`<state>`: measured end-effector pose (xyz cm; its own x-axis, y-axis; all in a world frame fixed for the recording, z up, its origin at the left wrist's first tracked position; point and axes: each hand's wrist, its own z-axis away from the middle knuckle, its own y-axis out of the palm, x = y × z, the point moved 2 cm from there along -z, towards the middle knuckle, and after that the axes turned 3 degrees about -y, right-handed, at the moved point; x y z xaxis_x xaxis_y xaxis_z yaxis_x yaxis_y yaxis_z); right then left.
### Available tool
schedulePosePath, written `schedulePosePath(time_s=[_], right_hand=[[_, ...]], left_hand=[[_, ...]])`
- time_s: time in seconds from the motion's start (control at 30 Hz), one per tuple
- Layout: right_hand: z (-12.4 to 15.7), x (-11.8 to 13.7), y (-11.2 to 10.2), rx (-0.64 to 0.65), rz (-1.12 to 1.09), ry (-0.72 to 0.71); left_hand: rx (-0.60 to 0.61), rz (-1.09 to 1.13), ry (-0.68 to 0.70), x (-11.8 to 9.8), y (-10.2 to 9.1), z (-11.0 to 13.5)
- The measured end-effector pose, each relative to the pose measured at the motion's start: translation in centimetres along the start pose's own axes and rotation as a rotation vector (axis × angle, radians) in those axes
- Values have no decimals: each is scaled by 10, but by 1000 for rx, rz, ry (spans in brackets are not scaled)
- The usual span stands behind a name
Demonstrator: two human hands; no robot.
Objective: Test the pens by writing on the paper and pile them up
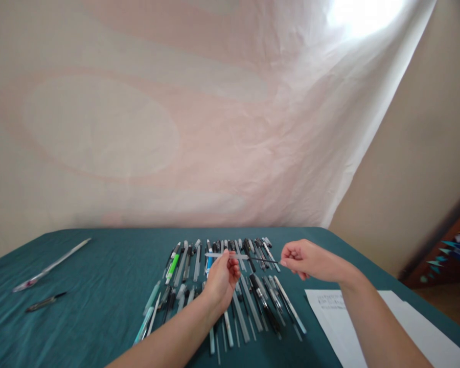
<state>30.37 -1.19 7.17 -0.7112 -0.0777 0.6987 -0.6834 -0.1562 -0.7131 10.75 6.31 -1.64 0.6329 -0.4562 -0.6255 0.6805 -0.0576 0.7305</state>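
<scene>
My left hand (221, 282) is closed around a translucent pen barrel (211, 254), held level above the rows of pens. To its right my right hand (299, 259) pinches the end of a thin dark pen refill (264, 260). The refill lies in line with the barrel, and its other end meets the barrel's right end; whether it reaches inside is too small to tell. Below both hands, many pens, barrels and refills lie in two rows on the table. Among them are a green pen (172, 268) and a black pen (261, 291). My left forearm hides part of the near row.
A dark green cloth covers the table (111, 286). On the left lie a long clear tube (57, 266) and a short dark pen (45, 302). White paper sheets (325, 312), one with writing, lie at the right under my right forearm. A pale sheet (214, 128) hangs behind.
</scene>
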Motion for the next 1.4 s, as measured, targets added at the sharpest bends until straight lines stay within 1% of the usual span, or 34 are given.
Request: schedulePosePath(time_s=[0.13, 0.27, 0.4, 0.5, 0.57, 0.63, 0.67, 0.7, 0.77, 0.8, 0.87, 0.93, 1.03, 1.1, 1.27, 1.4], right_hand=[[-1, 4, -1, -38, -22, -31], [-1, 11, 0, -76, -82, -75], [-7, 15, 9, -98, -150, -107], [-15, 13, 15, -98, -197, -126], [-22, 3, 14, -126, -223, -124], [-30, -16, 10, -197, -211, -103], [-34, -28, 8, -245, -172, -82], [-39, -42, 7, -305, -99, -50], [-48, -70, 7, -426, 198, 61], [-53, -83, 10, -459, 261, 87], [-61, -104, 19, -490, 348, 116], [-66, -116, 30, -490, 410, 134], [-70, -125, 43, -461, 493, 139], [-72, -129, 47, -441, 533, 139], [-74, -135, 48, -394, 625, 156], [-75, -135, 48, -356, 678, 161]], left_hand=[[5, -4, -10, 2, -1, 0], [25, -11, -39, 3, 2, 3], [63, -8, -82, 4, 7, 7], [93, 38, -136, 5, 8, 7], [92, 69, -165, 5, 7, 5], [82, 90, -178, 5, 5, 3], [80, 97, -181, 5, 4, 2], [81, 103, -183, 4, 3, 1], [86, 115, -189, 4, 3, 0], [91, 119, -191, 4, 3, 0], [103, 124, -196, 5, 2, 0], [112, 125, -200, 6, 2, 0], [121, 120, -205, 7, 0, 0], [121, 114, -211, 9, -1, 1], [100, 96, -216, 10, -2, 1], [108, 98, -218, 11, -3, 0]])
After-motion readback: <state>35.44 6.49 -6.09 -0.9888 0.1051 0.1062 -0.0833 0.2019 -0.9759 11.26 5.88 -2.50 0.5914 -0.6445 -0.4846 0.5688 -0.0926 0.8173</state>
